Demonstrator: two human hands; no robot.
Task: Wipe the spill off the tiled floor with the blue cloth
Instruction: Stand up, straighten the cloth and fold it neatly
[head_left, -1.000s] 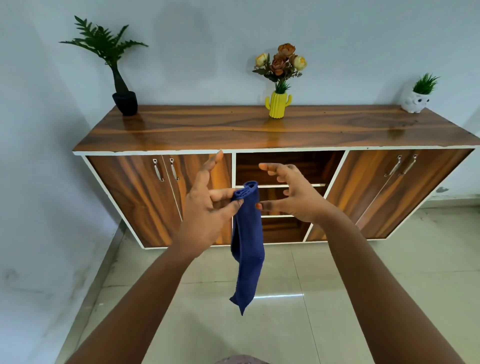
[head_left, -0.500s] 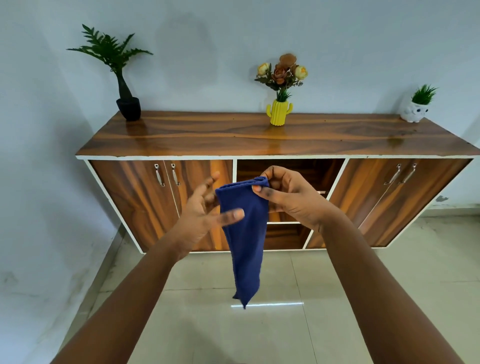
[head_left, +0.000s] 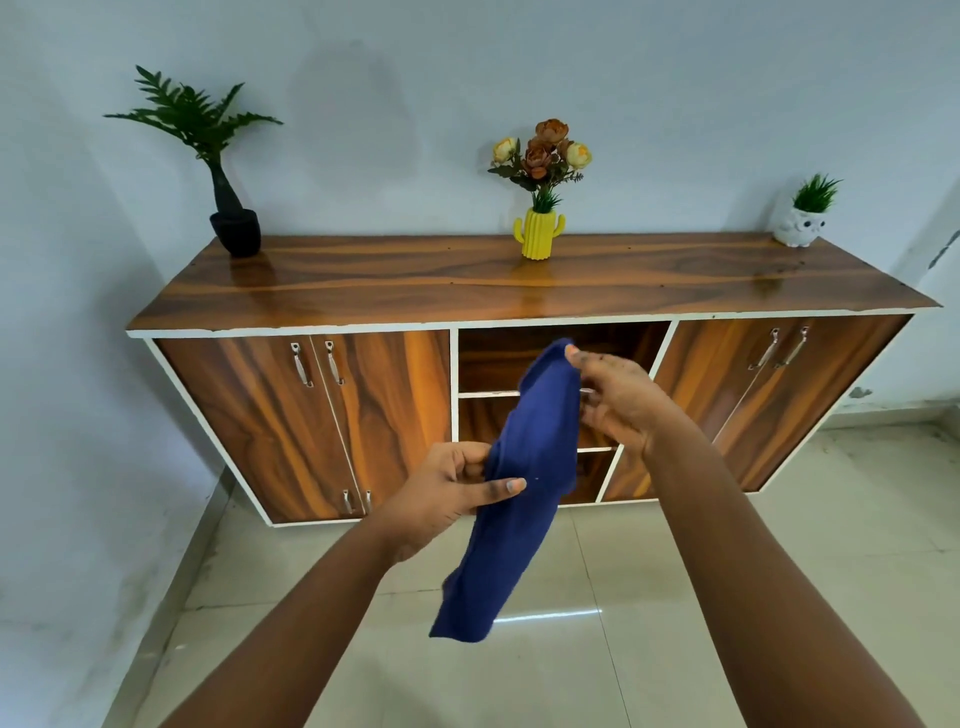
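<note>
Both hands are up over the tiled floor (head_left: 675, 597), and the cloth (head_left: 524, 467) hangs in the air between them, its loose end dangling low. The left hand (head_left: 447, 499) pinches it mid-length, thumb pressed across the front. Higher up, the right hand (head_left: 618, 400) nips the top corner with its fingertips. No spill is visible on the tiles. Beyond stands the cabinet (head_left: 363, 415), topped by a fern (head_left: 208, 135), a yellow vase (head_left: 537, 234) and a white pot (head_left: 802, 228).
</note>
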